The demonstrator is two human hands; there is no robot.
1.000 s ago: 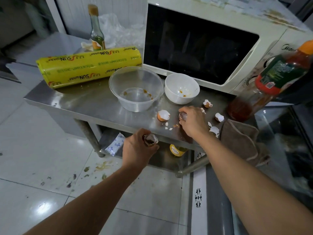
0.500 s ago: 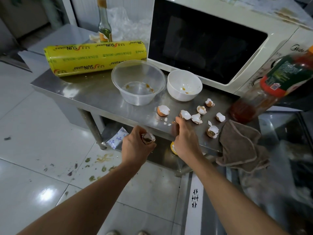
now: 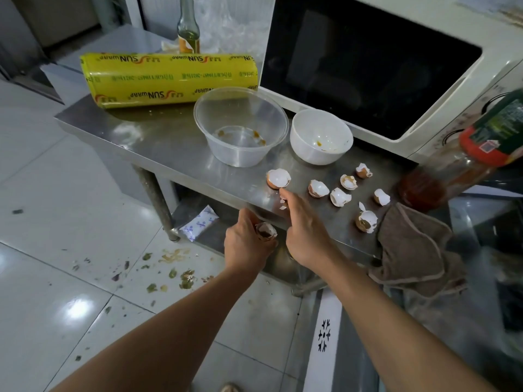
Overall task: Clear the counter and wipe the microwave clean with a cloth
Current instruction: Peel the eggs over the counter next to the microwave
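Several broken eggshells [image 3: 318, 189] lie scattered on the steel counter [image 3: 169, 142] in front of the cream microwave [image 3: 376, 69]. My left hand [image 3: 249, 244] hovers just off the counter's front edge and grips a brown eggshell piece [image 3: 266, 232]. My right hand [image 3: 304, 227] reaches over the edge, its fingertips pinching small white shell fragments [image 3: 283, 206] right below a shell half [image 3: 278, 179]. A brown cloth [image 3: 410, 244] hangs crumpled over the counter's right front corner.
A clear plastic bowl [image 3: 240, 128] and a white bowl [image 3: 321, 137] stand mid-counter, a yellow wrap roll [image 3: 169, 77] and a glass bottle [image 3: 188, 29] behind. A red sauce bottle [image 3: 464, 162] leans at the right. Food scraps litter the floor tiles [image 3: 169, 273].
My right hand has let go of a shell on the counter and moved left to the small fragments by the front edge. The left hand keeps its shell and has edged closer.
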